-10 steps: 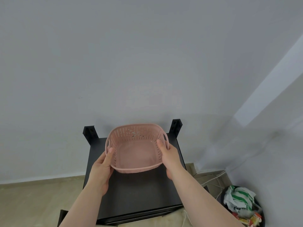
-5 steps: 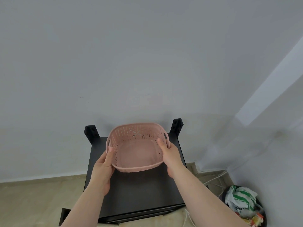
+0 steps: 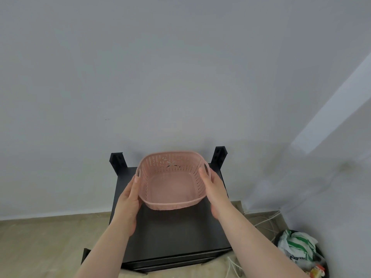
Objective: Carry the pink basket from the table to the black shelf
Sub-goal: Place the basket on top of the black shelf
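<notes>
The pink basket [image 3: 172, 185], perforated and empty, is held level just above the back half of the black shelf [image 3: 176, 233]. My left hand [image 3: 128, 205] clasps its left side with the thumb over the rim. My right hand [image 3: 213, 189] grips the right side near the handle slot, thumb inside the rim. Whether the basket's underside touches the shelf top is hidden by the basket itself. The shelf has two black posts at its back corners and stands against a white wall.
A bin [image 3: 301, 255] with a white and green bag stands on the floor at the right, next to white cables [image 3: 267, 219]. A wall corner closes in on the right. Tan floor [image 3: 46, 241] lies to the left of the shelf.
The basket and both hands have stayed nearly still over the shelf, shifting only slightly to the right within the view.
</notes>
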A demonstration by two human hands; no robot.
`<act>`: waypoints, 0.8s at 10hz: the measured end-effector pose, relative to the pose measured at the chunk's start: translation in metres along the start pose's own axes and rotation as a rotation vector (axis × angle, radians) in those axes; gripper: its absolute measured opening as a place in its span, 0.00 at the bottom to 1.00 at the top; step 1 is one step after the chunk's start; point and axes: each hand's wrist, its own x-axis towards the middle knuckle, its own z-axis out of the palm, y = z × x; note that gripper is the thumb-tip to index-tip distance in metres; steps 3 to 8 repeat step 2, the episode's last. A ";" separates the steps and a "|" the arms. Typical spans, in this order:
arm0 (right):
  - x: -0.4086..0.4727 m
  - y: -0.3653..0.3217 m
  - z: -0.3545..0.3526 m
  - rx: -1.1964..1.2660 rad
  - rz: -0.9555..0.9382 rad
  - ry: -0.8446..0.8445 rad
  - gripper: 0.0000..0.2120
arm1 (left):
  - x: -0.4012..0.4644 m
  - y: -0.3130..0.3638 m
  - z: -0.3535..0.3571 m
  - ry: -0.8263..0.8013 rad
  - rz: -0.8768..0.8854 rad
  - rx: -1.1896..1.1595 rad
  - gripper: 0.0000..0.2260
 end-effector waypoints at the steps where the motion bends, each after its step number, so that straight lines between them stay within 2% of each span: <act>1: -0.002 -0.004 -0.005 -0.011 -0.008 -0.002 0.31 | -0.004 0.005 -0.001 -0.008 0.002 -0.008 0.33; 2: -0.006 -0.018 -0.011 -0.034 -0.021 0.036 0.38 | -0.003 0.010 -0.003 0.004 0.000 0.014 0.42; 8: -0.006 -0.018 -0.011 -0.034 -0.021 0.036 0.38 | -0.003 0.010 -0.003 0.004 0.000 0.014 0.42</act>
